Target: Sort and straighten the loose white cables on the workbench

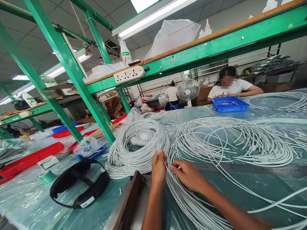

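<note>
My left hand [158,168] is closed around the ends of several white cables [161,152], holding them upright near the table's front edge. Just to its right, my right hand [188,174] pinches one white cable from the same bunch. A tight coil of white cable [137,145] lies just beyond my left hand. A wide loose coil of white cable [230,143] spreads to the right and runs under my right forearm.
A black headset [80,185] and a green tape roll [47,176] lie at the left. Green shelf posts [72,73] rise from the plastic-covered table. A person sits at the far side behind a blue tray [230,104], with a fan [188,91] beside them.
</note>
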{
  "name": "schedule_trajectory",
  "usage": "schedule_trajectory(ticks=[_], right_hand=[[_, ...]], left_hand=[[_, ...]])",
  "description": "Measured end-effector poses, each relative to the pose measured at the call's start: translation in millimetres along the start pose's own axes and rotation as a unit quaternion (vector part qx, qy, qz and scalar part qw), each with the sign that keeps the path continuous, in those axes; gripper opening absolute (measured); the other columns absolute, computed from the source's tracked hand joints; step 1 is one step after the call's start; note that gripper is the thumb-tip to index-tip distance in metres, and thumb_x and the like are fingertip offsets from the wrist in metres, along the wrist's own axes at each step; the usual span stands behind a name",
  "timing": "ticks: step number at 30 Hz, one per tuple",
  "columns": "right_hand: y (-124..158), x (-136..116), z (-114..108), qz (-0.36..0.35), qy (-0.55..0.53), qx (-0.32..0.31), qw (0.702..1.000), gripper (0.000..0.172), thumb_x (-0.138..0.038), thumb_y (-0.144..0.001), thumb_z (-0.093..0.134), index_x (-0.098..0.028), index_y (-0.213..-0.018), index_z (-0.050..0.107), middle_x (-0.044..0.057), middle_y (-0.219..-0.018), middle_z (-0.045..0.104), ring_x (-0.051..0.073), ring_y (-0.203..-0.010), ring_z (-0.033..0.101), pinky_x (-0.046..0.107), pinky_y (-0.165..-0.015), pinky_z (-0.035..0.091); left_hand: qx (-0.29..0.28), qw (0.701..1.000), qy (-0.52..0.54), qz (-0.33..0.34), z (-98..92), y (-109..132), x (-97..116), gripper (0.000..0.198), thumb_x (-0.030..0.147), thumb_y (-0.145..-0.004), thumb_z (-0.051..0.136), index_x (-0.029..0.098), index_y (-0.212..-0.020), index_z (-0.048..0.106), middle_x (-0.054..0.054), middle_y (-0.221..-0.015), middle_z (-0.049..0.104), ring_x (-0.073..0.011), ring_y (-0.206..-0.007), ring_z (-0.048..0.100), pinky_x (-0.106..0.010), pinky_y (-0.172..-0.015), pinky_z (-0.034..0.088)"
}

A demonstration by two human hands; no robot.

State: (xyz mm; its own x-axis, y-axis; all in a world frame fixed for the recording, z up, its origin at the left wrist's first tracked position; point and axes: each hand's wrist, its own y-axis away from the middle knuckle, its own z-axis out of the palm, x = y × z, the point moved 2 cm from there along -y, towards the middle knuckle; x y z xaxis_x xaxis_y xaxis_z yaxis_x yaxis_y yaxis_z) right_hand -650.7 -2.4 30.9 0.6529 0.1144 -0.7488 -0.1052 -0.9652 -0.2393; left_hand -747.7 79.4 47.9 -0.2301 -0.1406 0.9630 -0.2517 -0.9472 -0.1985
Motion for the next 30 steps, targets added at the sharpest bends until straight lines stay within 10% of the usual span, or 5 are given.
schedule_trajectory(ticks=[5, 8, 18, 26, 30], right_hand=[[6.0, 21.7, 2.8, 0.107, 0.234, -0.091, 0.962, 0.016, -0.009, -0.091, 0.057, -0.004, -0.097, 0.070, 0.024, -0.102, 0.070, 0.042, -0.098, 0.067, 0.038, -0.066, 0.033], [6.4, 23.9, 3.6, 0.110, 0.231, -0.102, 0.961, 0.017, -0.002, -0.084, 0.055, -0.005, -0.087, 0.071, 0.023, -0.094, 0.071, 0.042, -0.092, 0.068, 0.037, -0.061, 0.027], [-7.2, -1.5, -23.2, -0.041, -0.121, 0.216, 0.968, 0.028, -0.040, -0.095, 0.047, -0.018, -0.084, 0.059, 0.005, -0.079, 0.067, 0.021, -0.076, 0.062, 0.033, -0.072, 0.040], [-13.0, 12.5, -14.0, -0.003, -0.288, 0.110, 0.951, 0.028, -0.044, -0.089, 0.046, -0.019, -0.084, 0.059, -0.001, -0.060, 0.054, 0.016, -0.048, 0.049, 0.029, -0.048, 0.038], [-15.2, 26.6, -12.0, 0.069, -0.188, 0.040, 0.979, 0.016, -0.023, -0.095, 0.048, -0.016, -0.101, 0.062, 0.000, -0.075, 0.060, 0.015, -0.063, 0.056, 0.027, -0.063, 0.044]], left_hand=[[0.031, 0.999, 0.025, -0.008, -2.6, -1.2, 6.2, 0.083, 0.094, -0.041, 0.071, 0.017, -0.063, 0.050, 0.003, -0.063, 0.050, -0.0107, -0.056, 0.052, -0.021, -0.047, 0.045], [0.004, 0.998, 0.034, -0.049, -2.6, 0.2, 6.9, 0.085, 0.095, -0.038, 0.071, 0.019, -0.066, 0.045, 0.008, -0.055, 0.042, -0.0055, -0.039, 0.034, -0.018, -0.033, 0.026], [-0.140, 0.985, -0.010, -0.096, 18.8, 11.8, -0.5, 0.074, 0.081, -0.055, 0.079, 0.020, -0.069, 0.039, 0.011, -0.054, 0.026, -0.0013, -0.041, 0.016, -0.015, -0.037, 0.009], [-0.139, 0.988, -0.014, -0.059, 15.0, 11.6, -0.3, 0.065, 0.069, -0.061, 0.084, 0.018, -0.073, 0.045, 0.011, -0.052, 0.030, -0.0025, -0.041, 0.021, -0.014, -0.037, 0.016], [-0.020, 0.998, 0.033, -0.039, 2.2, -0.7, -2.1, 0.066, 0.067, -0.052, 0.088, 0.016, -0.072, 0.051, 0.009, -0.055, 0.041, -0.0018, -0.041, 0.025, -0.014, -0.036, 0.020]])
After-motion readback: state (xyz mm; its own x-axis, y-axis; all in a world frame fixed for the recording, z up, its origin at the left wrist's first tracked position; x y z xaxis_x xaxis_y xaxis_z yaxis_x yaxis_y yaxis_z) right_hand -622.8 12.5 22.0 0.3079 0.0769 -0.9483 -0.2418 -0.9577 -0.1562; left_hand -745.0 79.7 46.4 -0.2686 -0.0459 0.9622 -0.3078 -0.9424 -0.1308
